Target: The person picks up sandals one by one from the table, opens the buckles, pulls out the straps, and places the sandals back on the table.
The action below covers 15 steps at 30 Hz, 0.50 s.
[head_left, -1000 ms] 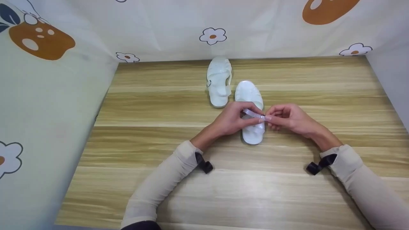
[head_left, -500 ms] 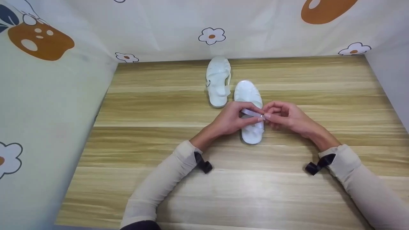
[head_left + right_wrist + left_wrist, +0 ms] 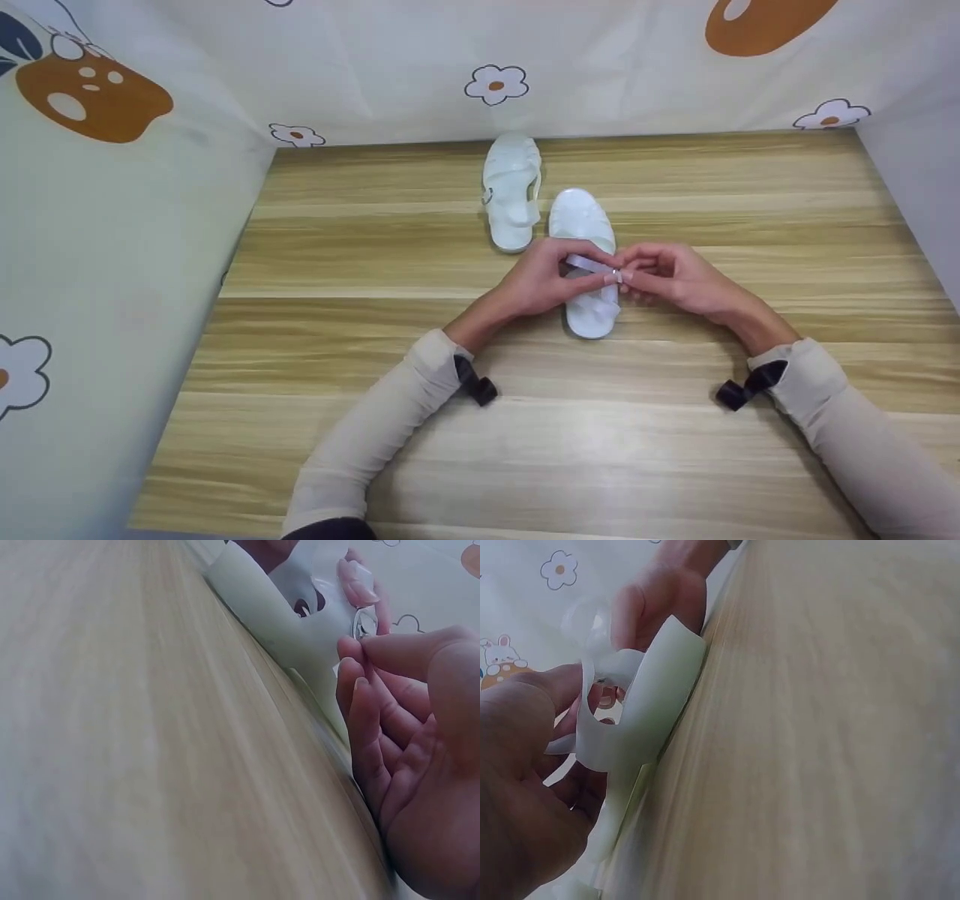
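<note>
A white sandal (image 3: 579, 214) lies on the wooden tabletop, toe pointing away from me. My left hand (image 3: 536, 279) reaches over its middle and holds the ankle strap (image 3: 587, 264) near the buckle with thumb and fingers. From the other side, my right hand (image 3: 690, 283) pinches the strap's end at the small metal buckle (image 3: 357, 624), thumb against index finger. Both sets of fingertips almost meet at the sandal's right edge. In the left wrist view, the pale heel part (image 3: 664, 682) stands between the hands. Fingers partly cover the buckle.
A second white sandal (image 3: 512, 191) lies just behind and left of the first, toe near the back wall. Patterned cloth (image 3: 390, 67) with flowers and fruit encloses the wood-grain tabletop (image 3: 360, 247) at the back and sides. Black bands (image 3: 474, 381) sit on both wrists.
My right fingertips have shifted slightly at the strap's end and buckle. The left hand keeps its hold, and both sandals stay in place.
</note>
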Tool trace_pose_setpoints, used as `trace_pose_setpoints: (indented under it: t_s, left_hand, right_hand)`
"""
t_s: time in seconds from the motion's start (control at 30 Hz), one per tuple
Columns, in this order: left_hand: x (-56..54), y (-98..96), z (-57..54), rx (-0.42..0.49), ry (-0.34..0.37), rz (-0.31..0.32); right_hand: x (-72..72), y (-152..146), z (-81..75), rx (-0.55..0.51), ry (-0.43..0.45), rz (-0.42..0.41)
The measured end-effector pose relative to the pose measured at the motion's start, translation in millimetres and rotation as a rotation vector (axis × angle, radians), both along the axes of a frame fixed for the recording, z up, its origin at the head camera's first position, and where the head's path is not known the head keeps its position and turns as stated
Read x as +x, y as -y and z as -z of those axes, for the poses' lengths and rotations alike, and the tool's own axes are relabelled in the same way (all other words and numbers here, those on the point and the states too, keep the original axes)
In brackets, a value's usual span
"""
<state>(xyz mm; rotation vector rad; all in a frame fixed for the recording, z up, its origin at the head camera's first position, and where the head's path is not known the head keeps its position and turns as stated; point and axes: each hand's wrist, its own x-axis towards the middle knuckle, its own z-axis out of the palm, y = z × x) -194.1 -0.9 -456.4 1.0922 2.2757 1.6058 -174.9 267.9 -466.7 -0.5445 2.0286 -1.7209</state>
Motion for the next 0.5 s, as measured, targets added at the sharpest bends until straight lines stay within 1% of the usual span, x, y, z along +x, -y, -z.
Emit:
trace_pose_setpoints:
  t_s: [0.17,0.37,0.5]
  left_hand:
    - [-0.2,0.5,0.2,0.004,-0.007,0.023]
    - [-0.6,1.1,-0.1,0.007,-0.002,0.034]
    - [-0.9,1.6,-0.4,-0.010,-0.017,0.039]
  right_hand:
    - [-0.9,-0.7,0.3,-0.016,0.013,-0.006]
    - [-1.2,-1.3,0.1,-0.028,0.020,-0.026]
    - [-1.4,-1.3,-0.6,-0.026,0.027,-0.043]
